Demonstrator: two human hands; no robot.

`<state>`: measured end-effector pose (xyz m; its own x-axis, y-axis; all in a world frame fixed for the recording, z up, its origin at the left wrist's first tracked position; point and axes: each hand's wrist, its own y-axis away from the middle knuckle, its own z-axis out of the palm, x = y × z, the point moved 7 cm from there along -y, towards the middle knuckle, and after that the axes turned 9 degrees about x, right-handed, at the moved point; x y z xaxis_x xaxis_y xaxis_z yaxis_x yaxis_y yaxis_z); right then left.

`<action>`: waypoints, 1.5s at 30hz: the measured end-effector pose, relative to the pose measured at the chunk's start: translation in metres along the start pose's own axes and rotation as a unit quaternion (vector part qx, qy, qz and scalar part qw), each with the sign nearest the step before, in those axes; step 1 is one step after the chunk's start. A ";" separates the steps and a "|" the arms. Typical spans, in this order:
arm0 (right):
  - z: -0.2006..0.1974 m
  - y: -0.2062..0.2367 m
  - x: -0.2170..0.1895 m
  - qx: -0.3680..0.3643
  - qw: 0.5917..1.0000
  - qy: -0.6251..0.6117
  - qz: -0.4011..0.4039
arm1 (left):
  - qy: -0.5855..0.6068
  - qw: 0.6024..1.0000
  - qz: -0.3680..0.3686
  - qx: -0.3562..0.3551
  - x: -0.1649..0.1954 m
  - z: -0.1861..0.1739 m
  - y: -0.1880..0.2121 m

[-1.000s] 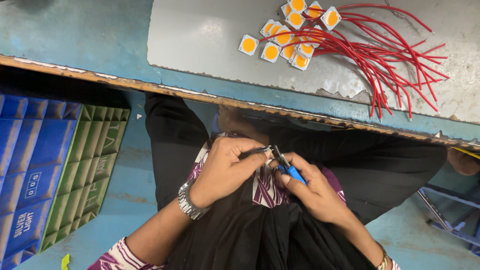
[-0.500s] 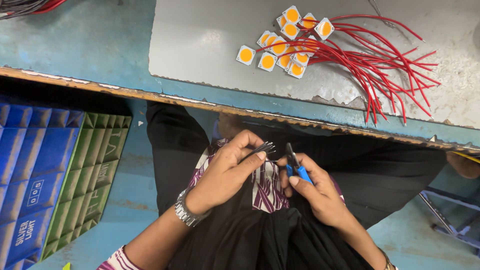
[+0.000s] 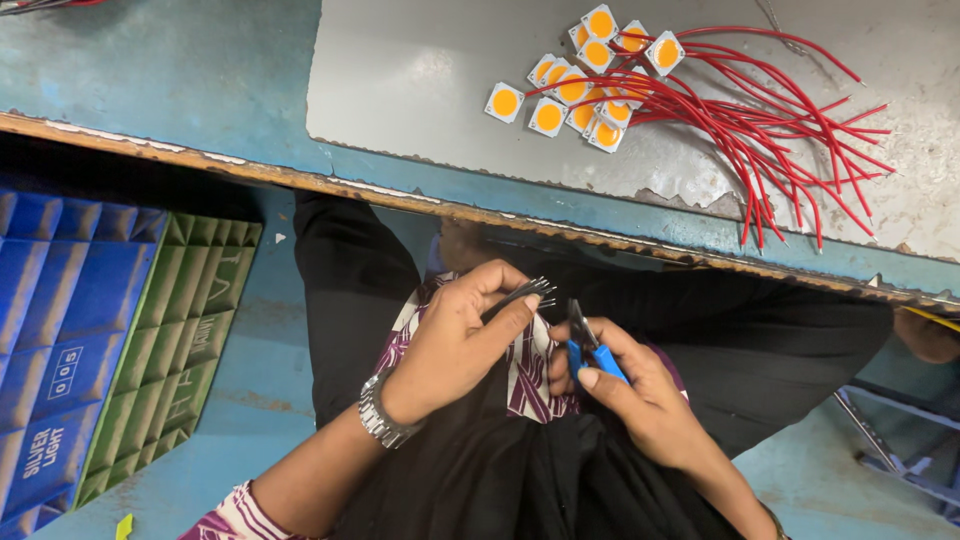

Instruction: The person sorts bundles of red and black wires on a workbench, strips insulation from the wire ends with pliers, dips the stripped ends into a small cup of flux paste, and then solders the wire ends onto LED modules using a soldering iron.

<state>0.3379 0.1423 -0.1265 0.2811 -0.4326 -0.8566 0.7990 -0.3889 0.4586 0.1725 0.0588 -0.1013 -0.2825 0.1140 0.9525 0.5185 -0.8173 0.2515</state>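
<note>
Your left hand (image 3: pixel 455 340) pinching a small bunch of dark wires (image 3: pixel 525 293) over your lap, below the table's near edge (image 3: pixel 400 195), your right hand (image 3: pixel 630 390) closed around blue-handled cutters (image 3: pixel 585 350), blades maybe slightly apart, red wires (image 3: pixel 780 120) near the table's far right corner

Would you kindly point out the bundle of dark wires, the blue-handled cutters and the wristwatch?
bundle of dark wires (image 3: pixel 528 293), head view, on the bare tips past the left hand's fingers.
blue-handled cutters (image 3: pixel 590 355), head view, on the blue handle.
wristwatch (image 3: pixel 381 415), head view, on the metal band.
</note>
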 end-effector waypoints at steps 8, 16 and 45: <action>0.003 -0.003 -0.005 0.013 0.999 0.050 0.015 | -0.022 0.999 0.027 -0.006 0.011 0.005 0.001; 0.002 -0.005 -0.008 0.007 0.998 0.061 0.012 | -0.025 0.999 0.027 -0.018 0.013 0.005 -0.002; -0.001 -0.003 -0.012 -0.018 0.996 0.082 0.005 | -0.037 0.999 0.010 -0.005 0.011 0.006 -0.002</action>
<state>0.3331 0.1491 -0.1178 0.3699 -0.2970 -0.8803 0.8137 -0.3537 0.4612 0.1727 0.0653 -0.0904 -0.2124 0.1391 0.9672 0.5146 -0.8255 0.2318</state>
